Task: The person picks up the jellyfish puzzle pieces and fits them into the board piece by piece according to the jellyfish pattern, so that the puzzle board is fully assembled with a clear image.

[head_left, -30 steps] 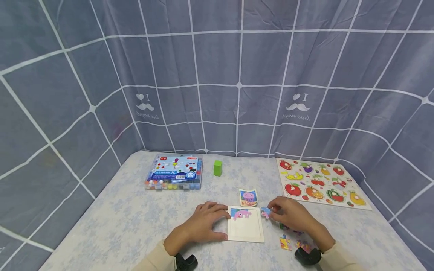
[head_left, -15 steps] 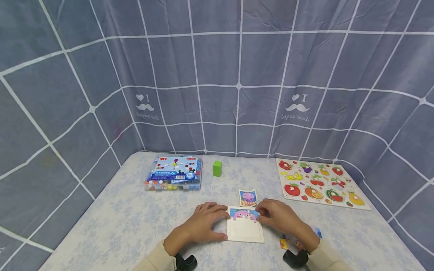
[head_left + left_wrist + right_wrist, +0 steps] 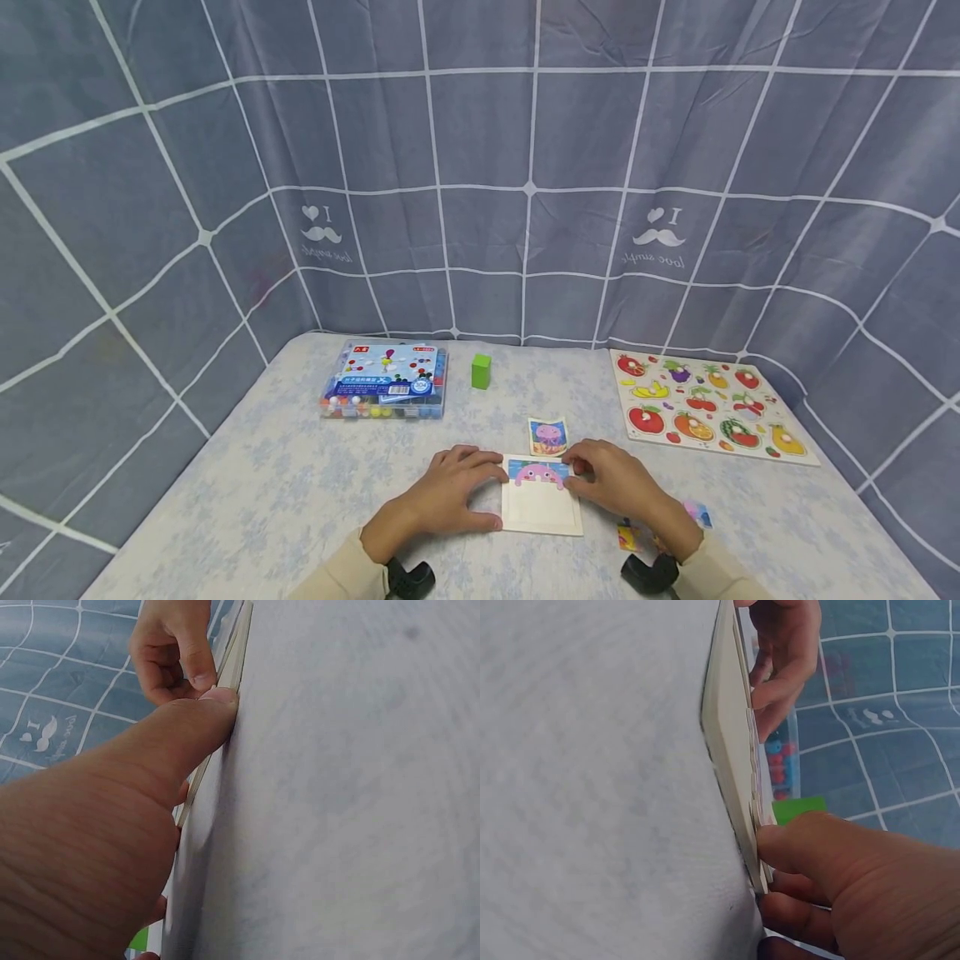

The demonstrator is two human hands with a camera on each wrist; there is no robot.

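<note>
The pale puzzle tray (image 3: 542,512) lies on the table, with a strip of pink-and-blue puzzle pieces (image 3: 531,473) along its far side. My left hand (image 3: 450,493) rests against the tray's left edge, thumb near the front corner and forefinger farther back. At the upper right corner, my right hand (image 3: 617,483) pinches the rightmost puzzle piece (image 3: 560,472) between thumb and fingers, level with the pieces beside it. In the right wrist view, the right thumb (image 3: 784,849) presses on the tray's top by its edge. A picture card (image 3: 548,437) with a pink octopus lies just behind the tray.
Loose puzzle pieces (image 3: 628,536) lie by the right wrist, partly hidden by the forearm. A green block (image 3: 482,372) stands farther back, with a clear box of coloured beads (image 3: 386,381) to its left. The fruit puzzle board (image 3: 712,406) lies at the right.
My right hand has moved left with the puzzle piece, from beside the tray onto its upper right corner, and the piece now lines up with the others. My left hand has stayed put.
</note>
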